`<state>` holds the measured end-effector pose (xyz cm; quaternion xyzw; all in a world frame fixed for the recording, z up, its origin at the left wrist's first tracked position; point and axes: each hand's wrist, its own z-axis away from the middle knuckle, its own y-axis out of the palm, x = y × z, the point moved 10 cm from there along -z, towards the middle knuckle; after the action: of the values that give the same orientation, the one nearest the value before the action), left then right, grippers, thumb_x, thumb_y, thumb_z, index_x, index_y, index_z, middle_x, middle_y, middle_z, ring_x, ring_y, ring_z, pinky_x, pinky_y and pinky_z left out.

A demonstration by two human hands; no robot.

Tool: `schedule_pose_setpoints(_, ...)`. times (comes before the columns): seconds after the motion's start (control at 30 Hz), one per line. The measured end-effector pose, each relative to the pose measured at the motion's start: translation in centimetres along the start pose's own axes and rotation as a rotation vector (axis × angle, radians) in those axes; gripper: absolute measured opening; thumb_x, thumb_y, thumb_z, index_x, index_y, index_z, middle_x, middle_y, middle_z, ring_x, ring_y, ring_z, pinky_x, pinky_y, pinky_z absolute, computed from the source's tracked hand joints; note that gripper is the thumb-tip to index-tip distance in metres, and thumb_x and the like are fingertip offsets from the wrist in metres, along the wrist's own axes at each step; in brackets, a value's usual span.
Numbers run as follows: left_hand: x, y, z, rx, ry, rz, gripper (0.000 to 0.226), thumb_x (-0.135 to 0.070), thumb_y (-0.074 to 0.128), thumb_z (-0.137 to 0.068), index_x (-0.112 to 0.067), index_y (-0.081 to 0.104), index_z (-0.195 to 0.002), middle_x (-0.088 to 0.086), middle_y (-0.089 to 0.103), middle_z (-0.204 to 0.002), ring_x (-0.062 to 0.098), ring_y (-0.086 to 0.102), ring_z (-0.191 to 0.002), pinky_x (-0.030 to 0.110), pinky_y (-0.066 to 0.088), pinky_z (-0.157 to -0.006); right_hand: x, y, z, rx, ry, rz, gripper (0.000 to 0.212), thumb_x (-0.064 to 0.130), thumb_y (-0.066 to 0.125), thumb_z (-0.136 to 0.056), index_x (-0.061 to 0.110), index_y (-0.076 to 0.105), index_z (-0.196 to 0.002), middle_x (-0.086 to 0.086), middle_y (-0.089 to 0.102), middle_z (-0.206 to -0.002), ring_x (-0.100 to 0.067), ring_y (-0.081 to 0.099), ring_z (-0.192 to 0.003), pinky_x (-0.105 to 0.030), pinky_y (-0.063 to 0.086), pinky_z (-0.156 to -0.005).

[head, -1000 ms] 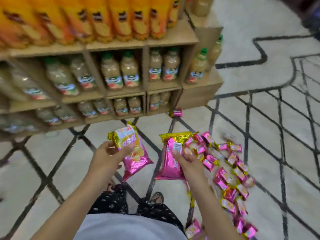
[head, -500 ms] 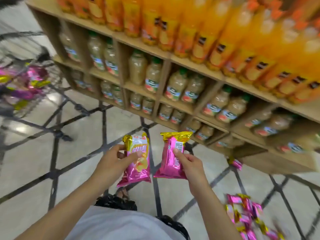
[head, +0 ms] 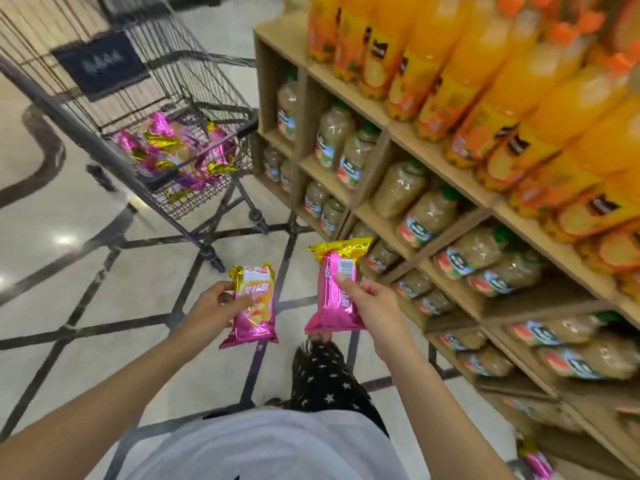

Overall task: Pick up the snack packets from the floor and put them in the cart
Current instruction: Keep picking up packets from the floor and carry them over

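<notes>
My left hand grips a pink and gold snack packet with its printed front facing me. A second pink packet, back side and barcode showing, is held upright in my right hand. Both packets hang at waist height over the floor, a little apart. The wire shopping cart stands ahead to the upper left, with several pink and gold packets lying in its basket. One more pink packet lies on the floor at the bottom right by the shelf.
A wooden shelf unit runs along the right, stacked with orange juice bottles on top and pale drink bottles below. The polished tile floor has dark lines. My leg in star-print trousers shows below the hands.
My view has swung left: the heap of packets on the floor has left the frame and the cart has come into view ahead. Both hands still hold their packets.
</notes>
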<state>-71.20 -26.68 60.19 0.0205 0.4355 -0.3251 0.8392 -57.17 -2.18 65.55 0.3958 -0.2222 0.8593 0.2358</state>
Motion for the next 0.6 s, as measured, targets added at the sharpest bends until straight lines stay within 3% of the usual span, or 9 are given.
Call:
schedule_pose_setpoints(0.13, -2.3, -2.8, -4.7, -0.106, -0.014, 0.144, 0.039, -0.024, 0.072, -0.086, -0.011, 0.058, -0.121, 0.011, 0.070, -0.107, 0.021, 0.072, -0.081, 0.030, 0.057, -0.062, 4.0, 2.0, -6.1, 0.050, 0.000, 0.038, 0.051, 0.048, 0.079, -0.075, 0.022, 0.039, -0.059, 0.006, 0.033, -0.048, -0.011, 0.029, -0.043, -0.026, 0.027, -0.051)
schedule_pose_setpoints(0.3, -6.8, -6.5, -9.1, -0.302, -0.005, 0.290, 0.030, -0.015, 0.068, -0.090, -0.003, 0.060, -0.116, 0.016, 0.069, -0.105, 0.019, 0.069, -0.077, 0.022, 0.056, -0.060, 10.1, 5.2, -13.8, 0.123, -0.014, 0.131, 0.052, 0.056, 0.079, -0.070, 0.022, 0.040, -0.061, 0.004, 0.033, -0.050, -0.013, 0.027, -0.046, -0.030, 0.024, -0.054)
schedule_pose_setpoints(0.37, -8.5, -7.5, -10.3, -0.347, -0.018, 0.344, 0.030, -0.015, 0.065, -0.092, -0.003, 0.058, -0.118, 0.015, 0.069, -0.107, 0.020, 0.070, -0.080, 0.026, 0.057, -0.065, 13.1, 6.7, -16.2, 0.181, -0.026, 0.166, 0.052, 0.058, 0.078, -0.070, 0.022, 0.041, -0.063, 0.003, 0.033, -0.051, -0.012, 0.027, -0.045, -0.030, 0.025, -0.055)
schedule_pose_setpoints(0.5, -12.1, -9.7, -12.2, -0.422, 0.030, 0.472, 0.024, -0.016, 0.063, -0.093, -0.007, 0.060, -0.115, 0.006, 0.071, -0.097, 0.011, 0.072, -0.070, 0.022, 0.057, -0.060, 18.6, 9.5, -20.5, 0.238, -0.083, 0.184, 0.046, 0.050, 0.080, -0.072, 0.014, 0.050, -0.072, -0.007, 0.041, -0.062, -0.017, 0.036, -0.055, -0.027, 0.028, -0.052)
schedule_pose_setpoints(0.6, -13.5, -11.5, -13.0, -0.489, 0.052, 0.584, 0.018, -0.021, 0.065, -0.091, -0.015, 0.063, -0.108, 0.004, 0.073, -0.099, 0.013, 0.073, -0.076, 0.026, 0.058, -0.066, 21.5, 11.9, -23.0, 0.256, -0.081, 0.190, 0.045, 0.048, 0.079, -0.074, 0.013, 0.051, -0.072, -0.009, 0.045, -0.067, -0.019, 0.040, -0.062, -0.029, 0.030, -0.054)
